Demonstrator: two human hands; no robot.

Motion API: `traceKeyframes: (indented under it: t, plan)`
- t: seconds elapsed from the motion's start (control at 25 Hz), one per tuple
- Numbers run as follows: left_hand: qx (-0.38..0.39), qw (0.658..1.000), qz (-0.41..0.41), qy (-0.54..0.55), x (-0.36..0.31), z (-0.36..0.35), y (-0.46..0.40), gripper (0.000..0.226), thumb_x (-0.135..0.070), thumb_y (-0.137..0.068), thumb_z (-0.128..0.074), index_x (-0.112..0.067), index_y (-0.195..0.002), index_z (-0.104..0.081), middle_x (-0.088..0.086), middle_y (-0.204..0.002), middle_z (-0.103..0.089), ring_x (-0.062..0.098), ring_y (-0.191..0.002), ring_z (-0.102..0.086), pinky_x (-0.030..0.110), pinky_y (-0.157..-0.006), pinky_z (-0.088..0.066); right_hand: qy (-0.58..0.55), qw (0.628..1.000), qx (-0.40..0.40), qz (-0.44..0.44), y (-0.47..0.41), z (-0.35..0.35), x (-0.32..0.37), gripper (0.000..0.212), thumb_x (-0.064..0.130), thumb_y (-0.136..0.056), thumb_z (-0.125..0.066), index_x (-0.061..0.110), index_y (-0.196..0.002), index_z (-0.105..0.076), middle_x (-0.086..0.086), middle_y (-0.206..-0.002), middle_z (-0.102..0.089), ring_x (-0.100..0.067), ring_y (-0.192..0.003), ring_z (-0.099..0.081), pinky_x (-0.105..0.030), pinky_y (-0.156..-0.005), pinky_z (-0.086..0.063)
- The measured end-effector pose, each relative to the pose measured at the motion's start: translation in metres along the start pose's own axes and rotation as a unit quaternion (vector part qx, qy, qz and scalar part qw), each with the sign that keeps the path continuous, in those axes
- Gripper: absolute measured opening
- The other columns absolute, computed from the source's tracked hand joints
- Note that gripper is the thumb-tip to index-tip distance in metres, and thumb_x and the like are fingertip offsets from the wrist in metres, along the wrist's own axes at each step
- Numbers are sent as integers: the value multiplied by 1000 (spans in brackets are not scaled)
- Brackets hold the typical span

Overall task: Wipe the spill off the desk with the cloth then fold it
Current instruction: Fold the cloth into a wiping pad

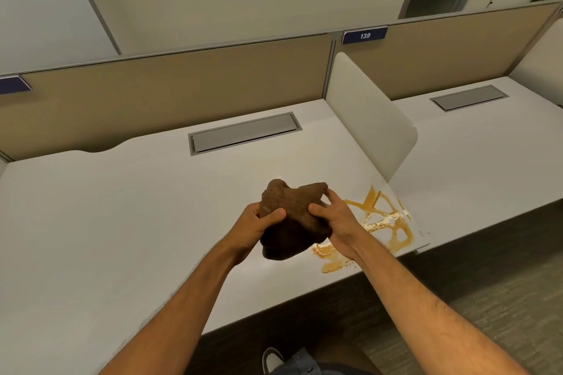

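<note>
A bunched brown cloth (292, 216) is held up above the white desk (122, 222), near its front right part. My left hand (259, 222) grips the cloth's left side with thumb on top. My right hand (335, 219) grips its right side. An orange-yellow spill (384, 222) with white foamy patches spreads over the desk's front right corner, just right of and below my right hand. The spill's left end is partly hidden behind the cloth and my right wrist.
A white divider panel (374, 125) stands at the desk's right edge, with a neighbouring desk (475, 143) beyond. A grey cable hatch (243, 134) lies at the back. A tan partition wall (152, 94) closes the rear. A shoe (274, 359) shows on the floor below.
</note>
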State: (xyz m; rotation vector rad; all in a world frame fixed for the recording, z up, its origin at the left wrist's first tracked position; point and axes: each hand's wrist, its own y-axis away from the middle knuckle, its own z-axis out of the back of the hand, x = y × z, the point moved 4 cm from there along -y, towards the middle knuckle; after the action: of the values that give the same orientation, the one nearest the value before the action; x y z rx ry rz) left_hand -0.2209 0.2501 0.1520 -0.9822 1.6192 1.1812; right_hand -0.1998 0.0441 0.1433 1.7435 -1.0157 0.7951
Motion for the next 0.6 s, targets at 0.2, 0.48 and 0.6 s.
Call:
traceKeyframes:
  t: [0.2, 0.48, 0.6]
  plan:
    - [-130, 979, 12, -159, 5, 17, -1, 36, -43, -86, -81, -22, -113, -72, -9, -124, -65, 16, -121, -62, 25, -91, -51, 45, 996, -56, 53, 1, 8, 6, 85, 0, -85, -76, 48, -145, -40, -8, -115, -74, -20, -100, -75, -33, -73, -61]
    - [-135, 978, -41, -155, 1, 8, 2, 24, -34, -89, -80, -21, -110, -80, -9, -118, -77, 13, -117, -68, 34, -102, -55, 225, 969, -68, 75, 5, 12, 6, 16, 24, -95, -68, 36, -101, -77, 4, -110, -72, -23, -109, -68, -23, -72, -56]
    - [-138, 980, -3, -146, 7, 1, 0, 22, -35, -90, -78, -18, -103, -81, -2, -97, -81, 19, -97, -76, 24, -77, -62, 375, 923, -64, 66, 12, 13, -2, 23, 48, -87, -70, 38, -107, -70, 11, -127, -58, -14, -123, -54, -23, -86, -49]
